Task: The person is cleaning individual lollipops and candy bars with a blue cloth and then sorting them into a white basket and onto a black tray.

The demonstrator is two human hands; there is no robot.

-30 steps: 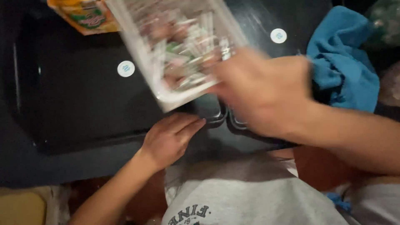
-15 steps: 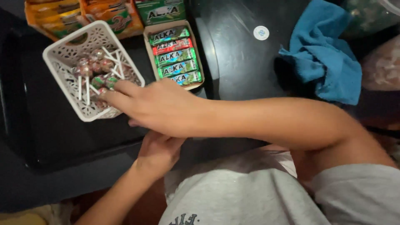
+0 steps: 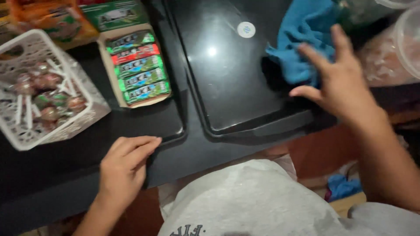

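My left hand (image 3: 124,164) rests flat on the front edge of the black counter (image 3: 175,157), fingers together, holding nothing. My right hand (image 3: 339,83) hovers at the right with fingers spread, empty, just in front of a crumpled blue cloth (image 3: 302,43). A white plastic basket (image 3: 83,91) filled with wrapped lollipops (image 3: 46,94) stands at the left. Beside it lies an open cardboard box (image 3: 111,85) of green and red candy bars (image 3: 138,65).
A glossy black lid (image 3: 227,74) with a round white sticker (image 3: 246,29) covers the middle. Orange and green snack packs (image 3: 65,19) line the far edge. A clear plastic container (image 3: 407,39) stands at the far right. My grey shirt (image 3: 253,205) fills the bottom.
My right hand has left the lollipop basket and swung right, over to the blue cloth. The basket stays on the counter. The view has shifted right; my left hand stays on the edge.
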